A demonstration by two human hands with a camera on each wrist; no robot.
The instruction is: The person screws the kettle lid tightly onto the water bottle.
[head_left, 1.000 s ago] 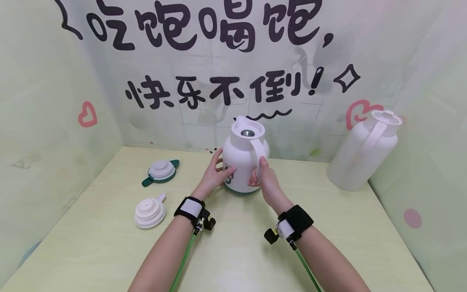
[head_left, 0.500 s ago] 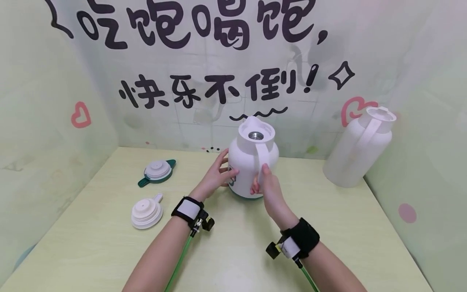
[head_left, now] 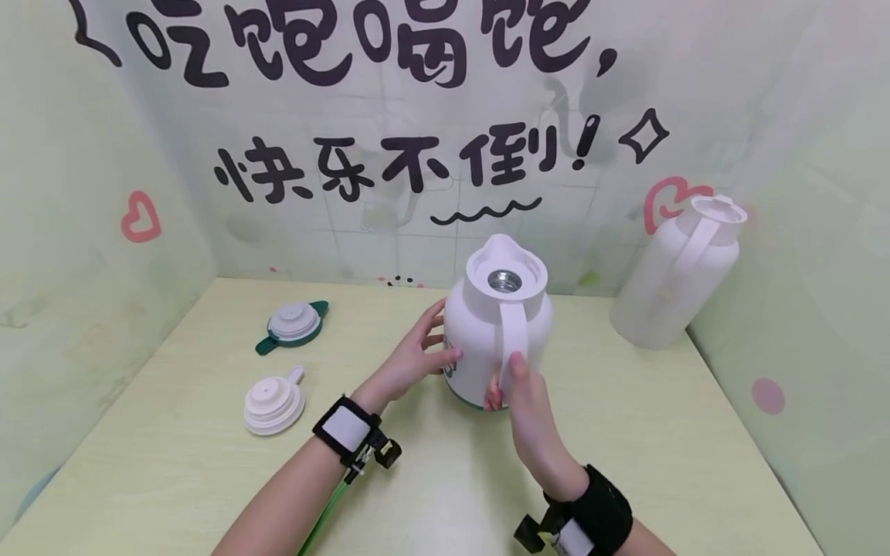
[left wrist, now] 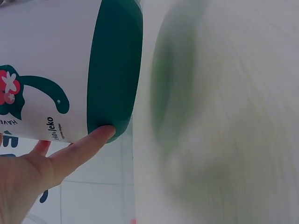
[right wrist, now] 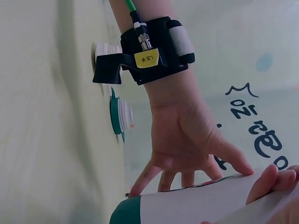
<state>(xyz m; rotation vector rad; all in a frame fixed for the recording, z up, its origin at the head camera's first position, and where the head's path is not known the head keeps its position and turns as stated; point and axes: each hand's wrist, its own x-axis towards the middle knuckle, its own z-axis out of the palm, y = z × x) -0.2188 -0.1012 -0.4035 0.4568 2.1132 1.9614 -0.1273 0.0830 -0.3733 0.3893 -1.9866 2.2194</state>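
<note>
A white, round-bodied thermos jug (head_left: 473, 340) with a lidless top stands upright between my hands, its steel-rimmed mouth (head_left: 504, 281) showing. My right hand (head_left: 531, 421) grips its handle (head_left: 513, 332), fingers wrapped round the lower part. Against the jug's left side rests my left hand (head_left: 410, 363), fingers spread and mostly straight. In the left wrist view a fingertip touches the dark green base (left wrist: 117, 65), with a narrow gap between base and tabletop. The right wrist view shows the spread fingers of the left hand (right wrist: 180, 140) along the jug's printed side.
To the left lie a green-rimmed lid (head_left: 294, 324) and a white lid (head_left: 273, 403) with a short tab. A taller white jug (head_left: 674, 278) with an open top stands at the back right. A printed backdrop (head_left: 389, 247) closes off the table's far edge.
The thermos jug has come nearer and to the right, both hands moving with it. Its handle has turned toward me, and the camera view has shifted slightly.
</note>
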